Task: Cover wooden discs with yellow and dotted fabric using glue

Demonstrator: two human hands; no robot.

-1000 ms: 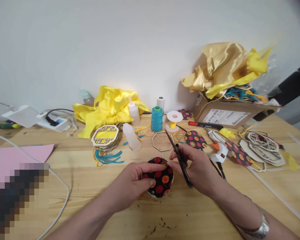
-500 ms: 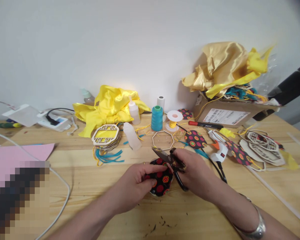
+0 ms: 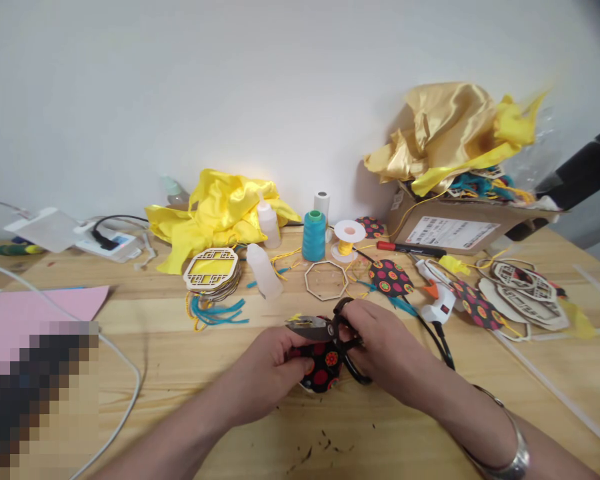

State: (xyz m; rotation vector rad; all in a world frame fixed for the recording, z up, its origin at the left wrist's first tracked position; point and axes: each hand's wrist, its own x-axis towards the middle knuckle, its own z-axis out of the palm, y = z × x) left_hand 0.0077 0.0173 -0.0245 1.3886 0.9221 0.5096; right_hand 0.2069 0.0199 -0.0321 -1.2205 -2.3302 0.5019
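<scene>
My left hand [image 3: 270, 370] grips a round piece [image 3: 321, 370] covered in black fabric with red dots and flowers, thumb on its face. In my right hand [image 3: 375, 340] are black-handled scissors [image 3: 313, 330], their blades pointing left across the piece's upper edge and close to my left fingers. A bit of yellow shows just above the blades. My left fingertips are partly hidden behind the scissors. Small dark scraps [image 3: 324, 443] lie on the table in front of the piece. Beyond my hands lies a thin wooden octagon frame [image 3: 326, 281].
Behind stand a teal thread cone [image 3: 314, 239], a spool of yellow cord [image 3: 349, 240] and a squeeze bottle [image 3: 264, 272]. Cut-out wooden frames [image 3: 213, 270] are stacked left. A white glue gun [image 3: 439, 305] with a black cable lies right, before a cardboard box [image 3: 445, 223] with fabric on top.
The scissors have swung down and left, from pointing up-left to lying nearly level over the piece's top edge. The left hand has hardly moved.
</scene>
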